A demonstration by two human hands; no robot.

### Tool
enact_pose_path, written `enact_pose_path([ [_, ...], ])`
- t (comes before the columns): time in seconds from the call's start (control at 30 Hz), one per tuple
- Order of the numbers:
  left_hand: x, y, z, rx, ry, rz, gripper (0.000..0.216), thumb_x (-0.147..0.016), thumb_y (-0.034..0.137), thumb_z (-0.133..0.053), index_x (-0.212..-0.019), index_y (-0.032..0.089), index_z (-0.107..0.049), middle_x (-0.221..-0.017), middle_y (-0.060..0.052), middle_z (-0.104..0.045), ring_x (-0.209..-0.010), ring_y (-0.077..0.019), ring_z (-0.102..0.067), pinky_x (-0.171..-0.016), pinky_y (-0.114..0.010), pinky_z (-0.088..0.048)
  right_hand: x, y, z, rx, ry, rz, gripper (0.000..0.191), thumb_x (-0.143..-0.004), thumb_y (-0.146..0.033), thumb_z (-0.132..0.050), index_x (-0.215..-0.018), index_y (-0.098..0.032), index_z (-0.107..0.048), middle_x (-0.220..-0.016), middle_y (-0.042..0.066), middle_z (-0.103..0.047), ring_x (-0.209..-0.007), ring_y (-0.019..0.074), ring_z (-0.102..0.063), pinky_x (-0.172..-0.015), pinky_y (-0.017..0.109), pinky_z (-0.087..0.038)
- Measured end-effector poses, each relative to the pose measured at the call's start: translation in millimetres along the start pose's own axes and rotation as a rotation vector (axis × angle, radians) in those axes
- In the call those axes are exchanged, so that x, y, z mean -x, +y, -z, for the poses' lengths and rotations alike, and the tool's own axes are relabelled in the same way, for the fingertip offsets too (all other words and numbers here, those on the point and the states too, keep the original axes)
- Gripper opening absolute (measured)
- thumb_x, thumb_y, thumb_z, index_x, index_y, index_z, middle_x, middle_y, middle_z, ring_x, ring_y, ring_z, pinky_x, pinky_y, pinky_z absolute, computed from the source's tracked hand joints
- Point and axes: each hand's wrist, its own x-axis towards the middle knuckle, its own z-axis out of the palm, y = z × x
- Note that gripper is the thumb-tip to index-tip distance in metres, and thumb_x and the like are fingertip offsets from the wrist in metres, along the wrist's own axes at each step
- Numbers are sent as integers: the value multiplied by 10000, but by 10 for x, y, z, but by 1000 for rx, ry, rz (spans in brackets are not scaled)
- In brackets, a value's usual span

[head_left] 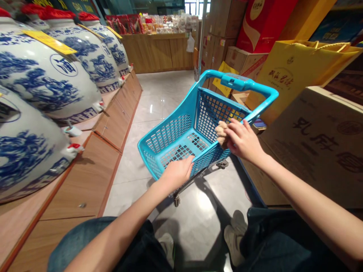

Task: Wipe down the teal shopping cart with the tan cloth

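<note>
A blue plastic shopping cart (154,168) stands at an angle on the floor in front of me. My left hand (177,172) is closed over the near rim of its basket, thumb on top. At the same rim, nearer the handle, my right hand (241,138) has its fingers curled round a small tan, lumpy, soft-looking thing (221,129). What exactly that thing is I cannot make out, and the fingers hide part of it. The cart's handle (241,81) rises behind my right hand. Through the basket's grid bottom, dark patches show.
Big blue-and-white porcelain jars (56,71) line a wooden cabinet (76,177) on the left. To the right are cardboard boxes (314,143), a yellow gift bag (297,71) and a red box (263,22). A wooden counter (159,53) with packaged goods stands at the back.
</note>
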Motion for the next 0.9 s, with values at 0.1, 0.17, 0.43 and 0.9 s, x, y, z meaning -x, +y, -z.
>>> enact_pose_path([
  [0.1,-3,-7,-22,13,12,-1,394,-1106,284,-326,-1417,163,-536,-1110,-178,-797,-1001,-339,-794,-822,-421,-606,-11,378,91,73,70,-146,424,-892,-118,-542,-1299,-175,-646,-1375,201,-651,-1448,405,-503,-1236,706,-288],
  [0.17,-7,-11,-32,14,15,-3,398,-1106,286,-329,-1426,165,-533,-1115,-177,-797,-999,-339,-794,-830,-427,-607,-12,433,96,80,98,-198,426,-905,-119,-524,-1313,-179,-633,-1416,224,-617,-1467,417,-477,-1227,691,-315],
  [0.43,4,1,2,-8,5,-1,398,-1112,283,-322,-1420,163,-543,-1089,-161,-804,-1003,-322,-795,-830,-402,-606,21,-44,-91,-6,-12,15,421,-908,-175,-578,-1327,-164,-619,-1418,201,-620,-1450,385,-497,-1215,665,-374],
  [0.9,-11,-3,-5,-16,-13,-6,398,-1114,281,-315,-1422,159,-536,-1125,-153,-802,-1025,-337,-794,-836,-428,-611,42,310,37,62,23,-88,435,-908,-211,-591,-1341,-174,-608,-1464,228,-593,-1476,403,-472,-1199,655,-383],
])
